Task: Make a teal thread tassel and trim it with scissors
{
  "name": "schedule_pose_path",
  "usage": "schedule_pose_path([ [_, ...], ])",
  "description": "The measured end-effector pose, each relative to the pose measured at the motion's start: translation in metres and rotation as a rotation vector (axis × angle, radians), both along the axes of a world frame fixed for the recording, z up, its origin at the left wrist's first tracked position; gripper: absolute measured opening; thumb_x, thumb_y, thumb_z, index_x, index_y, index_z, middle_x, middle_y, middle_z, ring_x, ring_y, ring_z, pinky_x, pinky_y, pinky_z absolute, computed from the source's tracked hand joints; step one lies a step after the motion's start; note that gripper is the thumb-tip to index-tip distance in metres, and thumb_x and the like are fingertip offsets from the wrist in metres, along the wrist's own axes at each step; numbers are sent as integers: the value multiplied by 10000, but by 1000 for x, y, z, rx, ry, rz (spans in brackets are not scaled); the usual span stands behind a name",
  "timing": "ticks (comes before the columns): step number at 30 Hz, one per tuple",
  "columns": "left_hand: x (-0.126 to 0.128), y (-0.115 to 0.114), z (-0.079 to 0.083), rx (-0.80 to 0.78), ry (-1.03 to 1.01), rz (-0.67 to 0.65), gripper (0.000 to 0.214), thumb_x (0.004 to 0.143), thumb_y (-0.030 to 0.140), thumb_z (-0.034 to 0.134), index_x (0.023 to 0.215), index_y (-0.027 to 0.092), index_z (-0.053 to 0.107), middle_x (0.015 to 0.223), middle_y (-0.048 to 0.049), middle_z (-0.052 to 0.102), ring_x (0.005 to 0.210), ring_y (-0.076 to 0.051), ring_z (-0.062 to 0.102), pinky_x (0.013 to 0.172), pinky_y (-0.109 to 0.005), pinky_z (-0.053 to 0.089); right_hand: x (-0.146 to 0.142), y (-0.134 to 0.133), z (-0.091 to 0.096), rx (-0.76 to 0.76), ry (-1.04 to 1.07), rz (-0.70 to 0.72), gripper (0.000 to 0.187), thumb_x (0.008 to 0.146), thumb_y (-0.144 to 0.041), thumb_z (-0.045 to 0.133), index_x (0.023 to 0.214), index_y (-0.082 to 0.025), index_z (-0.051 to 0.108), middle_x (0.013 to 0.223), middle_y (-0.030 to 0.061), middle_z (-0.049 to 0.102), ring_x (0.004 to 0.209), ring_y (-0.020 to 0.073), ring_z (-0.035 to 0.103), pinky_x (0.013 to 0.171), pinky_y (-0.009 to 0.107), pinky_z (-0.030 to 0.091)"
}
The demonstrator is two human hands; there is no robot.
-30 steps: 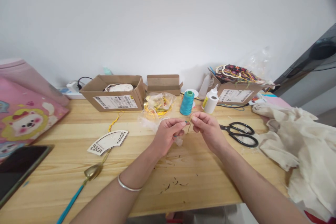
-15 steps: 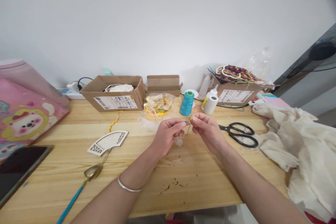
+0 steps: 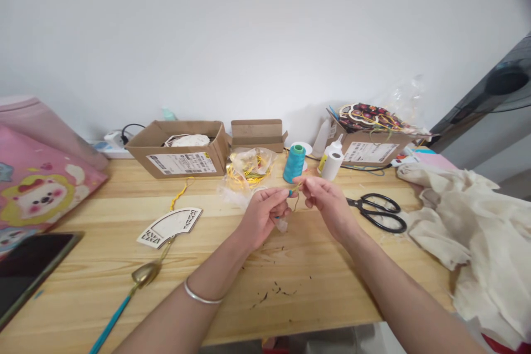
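Observation:
Above the middle of the wooden table, my left hand (image 3: 262, 214) pinches a small teal bit, seemingly thread, between thumb and forefinger. A thin olive-yellow cord (image 3: 296, 187) runs from it to my right hand (image 3: 326, 203), closed on the cord with the fingertips. A loose cord end hangs between the hands. Something whitish and see-through (image 3: 281, 225) shows under my left fingers, mostly hidden. Just behind the hands stands a teal thread cone (image 3: 295, 164). Left of them lies a pale fan-shaped pendant (image 3: 171, 227) with a yellow cord, a brass-coloured cap (image 3: 145, 273) and a teal tassel (image 3: 111, 323).
Black-handled scissors (image 3: 380, 213) and cream cloth (image 3: 464, 232) lie to the right. Glue bottles (image 3: 332, 161) stand behind. Along the wall are cardboard boxes (image 3: 179, 163) and a plastic bag of yellow cords (image 3: 251, 168). A dark tablet-like device (image 3: 33, 265) lies at left.
My right hand has shifted slightly up and left, its fingertips now higher on the cord. My left hand stays almost in place, still pinching the teal bit.

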State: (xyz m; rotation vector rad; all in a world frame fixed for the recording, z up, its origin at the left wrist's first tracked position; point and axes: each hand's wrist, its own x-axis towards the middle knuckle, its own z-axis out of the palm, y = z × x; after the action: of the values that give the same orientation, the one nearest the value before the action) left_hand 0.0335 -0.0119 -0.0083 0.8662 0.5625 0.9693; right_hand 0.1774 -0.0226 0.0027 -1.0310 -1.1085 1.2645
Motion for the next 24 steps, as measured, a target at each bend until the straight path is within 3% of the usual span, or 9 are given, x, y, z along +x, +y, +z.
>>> schedule_pose_path([
  [4,0,0,-1,-5,33,-59,242,744,333,551,679,116,637,430,96,166,424,-37,187,506,-204,317,-2,-2,2,106,-157,-19,151,672,-336,636,673,-185,653,667,2,572,557,81,418,509,215,325],
  [8,2,-1,1,106,193,47,363,753,453,493,778,132,661,507,21,470,505,-71,410,541,-217,361,-2,-1,2,117,-155,-78,149,664,-324,644,605,-189,625,609,-11,560,572,94,451,545,231,352],
  [11,4,-2,3,204,293,159,296,670,396,612,831,155,671,703,-27,614,662,-112,525,600,-218,395,-1,0,1,139,-199,-55,180,664,-346,640,595,-181,619,617,4,562,612,116,476,572,247,371],
  [13,4,-1,4,227,338,197,242,634,334,657,801,160,678,703,-22,630,665,-113,537,613,-216,403,0,1,1,150,-236,-40,210,676,-366,626,588,-176,615,617,8,553,607,116,467,558,244,363],
  [18,1,-2,6,246,404,191,207,706,326,591,635,140,647,614,-2,588,584,-83,489,593,-208,385,1,1,2,150,-265,-81,287,745,-418,533,627,-174,626,648,0,547,532,84,406,516,234,327],
  [24,0,-2,6,228,340,151,213,713,338,581,664,141,645,644,-15,583,627,-96,483,606,-212,369,-2,1,1,176,-233,-81,163,663,-356,636,661,-194,654,682,11,560,668,125,485,603,251,377],
])
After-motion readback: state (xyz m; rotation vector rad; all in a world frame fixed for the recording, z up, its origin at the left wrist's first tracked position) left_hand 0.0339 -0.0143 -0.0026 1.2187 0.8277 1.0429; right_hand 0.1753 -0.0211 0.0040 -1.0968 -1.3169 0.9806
